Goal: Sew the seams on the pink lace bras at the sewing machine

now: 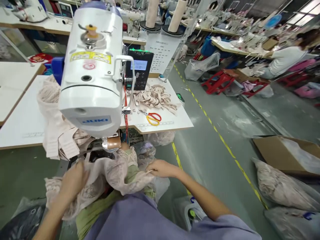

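A beige, lace-trimmed bra is stretched across my lap, below the head of a white sewing machine. My right hand pinches its right end between thumb and fingers. On the other side, my left hand is closed on the fabric, slightly blurred, with its fingertips partly hidden. The machine's arm end sits just above the bra. More beige pieces with wide straps hang over the table edge at the left of the machine.
Red-and-yellow scissors and a heap of beige straps lie on the white tabletop. A control panel stands behind. Bagged pieces and a cardboard box are on the floor at right. A co-worker sits farther off.
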`<control>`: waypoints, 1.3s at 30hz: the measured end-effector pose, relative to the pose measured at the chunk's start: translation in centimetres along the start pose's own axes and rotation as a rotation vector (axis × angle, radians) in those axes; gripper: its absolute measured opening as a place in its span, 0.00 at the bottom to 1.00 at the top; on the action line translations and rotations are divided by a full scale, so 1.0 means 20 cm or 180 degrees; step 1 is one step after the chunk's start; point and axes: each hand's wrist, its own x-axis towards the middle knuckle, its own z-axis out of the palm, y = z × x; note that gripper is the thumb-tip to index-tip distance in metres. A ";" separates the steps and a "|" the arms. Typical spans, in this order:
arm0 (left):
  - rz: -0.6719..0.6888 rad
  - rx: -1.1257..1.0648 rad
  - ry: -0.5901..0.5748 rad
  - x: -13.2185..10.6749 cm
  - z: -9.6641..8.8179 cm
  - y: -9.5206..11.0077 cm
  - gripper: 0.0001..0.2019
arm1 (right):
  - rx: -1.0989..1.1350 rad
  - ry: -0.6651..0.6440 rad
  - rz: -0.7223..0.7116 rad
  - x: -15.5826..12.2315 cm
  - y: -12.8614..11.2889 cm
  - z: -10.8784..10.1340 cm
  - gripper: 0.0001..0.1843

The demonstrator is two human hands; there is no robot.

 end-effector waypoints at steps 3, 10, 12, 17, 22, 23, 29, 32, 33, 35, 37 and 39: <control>0.1166 -0.0345 -0.0058 0.02 0.21 0.24 0.32 | 0.0544 -0.0061 -0.0556 0.04 -0.16 -0.05 0.13; 0.1089 -0.2112 -0.2450 -0.09 0.45 0.48 0.27 | 0.0080 0.1850 0.1707 0.08 0.15 -0.58 0.16; 0.0994 -0.2296 -0.2616 -0.09 0.42 0.46 0.28 | -0.0213 0.2409 0.2427 0.05 0.34 -0.80 0.23; 0.0728 -0.2358 -0.2193 -0.10 0.34 0.43 0.30 | -0.0554 0.2571 0.2933 0.02 0.54 -1.06 0.19; 0.0603 -0.2242 -0.1385 -0.10 0.27 0.37 0.28 | -0.0784 0.2463 0.2382 -0.01 0.30 -0.98 0.13; 0.0566 -0.2252 -0.1236 -0.11 0.23 0.37 0.28 | -0.0807 0.2484 0.2217 -0.03 0.22 -0.93 0.14; 0.1333 -0.2283 -0.0691 -0.23 0.01 0.49 0.17 | -0.0103 0.0471 -0.0991 -0.05 -0.41 -0.50 0.07; 0.1391 -0.2182 -0.1310 -0.26 -0.01 0.56 0.18 | 0.0293 0.0154 -0.1215 0.02 -0.60 -0.39 0.06; 0.1360 -0.2170 -0.1714 -0.26 -0.01 0.56 0.15 | 0.0583 0.0363 -0.1004 0.04 -0.61 -0.39 0.06; 0.1333 -0.2262 -0.2354 -0.26 -0.01 0.53 0.23 | 0.1436 0.0942 -0.0463 0.07 -0.55 -0.42 0.05; 0.1322 -0.2428 -0.2554 -0.25 -0.01 0.47 0.28 | 0.2743 0.1530 -0.0124 0.09 -0.41 -0.47 0.06; 0.1228 -0.2572 -0.2474 -0.23 -0.02 0.40 0.29 | 0.4032 0.1933 -0.0163 0.10 -0.26 -0.50 0.11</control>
